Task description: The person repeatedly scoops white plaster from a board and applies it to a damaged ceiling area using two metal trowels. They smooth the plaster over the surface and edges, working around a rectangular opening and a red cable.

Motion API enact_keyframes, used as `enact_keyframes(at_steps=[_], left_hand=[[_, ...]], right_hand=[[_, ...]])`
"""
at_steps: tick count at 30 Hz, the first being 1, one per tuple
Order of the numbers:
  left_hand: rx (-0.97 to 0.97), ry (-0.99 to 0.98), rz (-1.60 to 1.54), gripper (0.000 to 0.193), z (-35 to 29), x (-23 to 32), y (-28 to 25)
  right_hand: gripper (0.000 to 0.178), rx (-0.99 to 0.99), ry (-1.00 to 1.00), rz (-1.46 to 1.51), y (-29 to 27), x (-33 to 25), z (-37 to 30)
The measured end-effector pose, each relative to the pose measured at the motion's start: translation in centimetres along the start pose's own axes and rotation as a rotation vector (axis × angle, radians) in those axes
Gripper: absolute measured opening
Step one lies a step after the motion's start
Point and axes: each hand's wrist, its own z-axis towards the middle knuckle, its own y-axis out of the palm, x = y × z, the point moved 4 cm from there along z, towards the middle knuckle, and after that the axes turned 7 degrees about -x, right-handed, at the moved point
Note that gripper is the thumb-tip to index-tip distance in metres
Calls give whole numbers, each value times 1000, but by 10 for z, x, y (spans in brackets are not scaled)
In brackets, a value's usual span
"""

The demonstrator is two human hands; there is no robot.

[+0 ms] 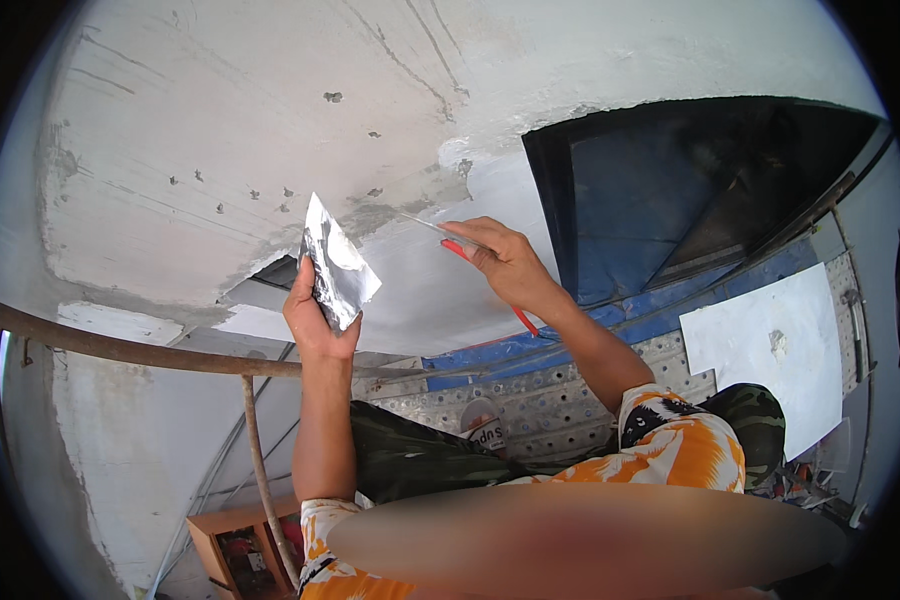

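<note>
My left fingers (304,278) grip a silver foil sheet (342,262), pointed corner away from me; right fingers (488,236) grip a red tool (455,248), type unclear, near the foil.

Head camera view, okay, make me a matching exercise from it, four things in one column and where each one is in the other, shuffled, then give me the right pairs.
Things
1. shiny foil piece
2. red-handled tool
3. white sheet
4. brown bar

Places
A. lying over the perforated metal platform
B. held in the right hand
C. running in from the picture's left side
D. held in the left hand

Right pairs: 1-D, 2-B, 3-A, 4-C
</note>
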Motion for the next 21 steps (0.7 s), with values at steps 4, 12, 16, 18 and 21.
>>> enact_keyframes(at_steps=[4,12,16,18,21], left_hand=[[-235,579,303,32,-6,-14,18],[-903,1021,1229,23,-18,-55,46],[-721,958,1589,24,-9,-41,41],[-518,849,1536,27,-7,-28,29],[-370,729,1430,36,-10,-15,13]], right_hand=[[21,136,304,1197,17,21,-13],[26,42,387,1550,-3,-13,-38],[28,458,57,1285,-65,-1,-42],[25,771,-86,1025,-109,16,-44],[20,1193,-160,539,-177,45,-39]])
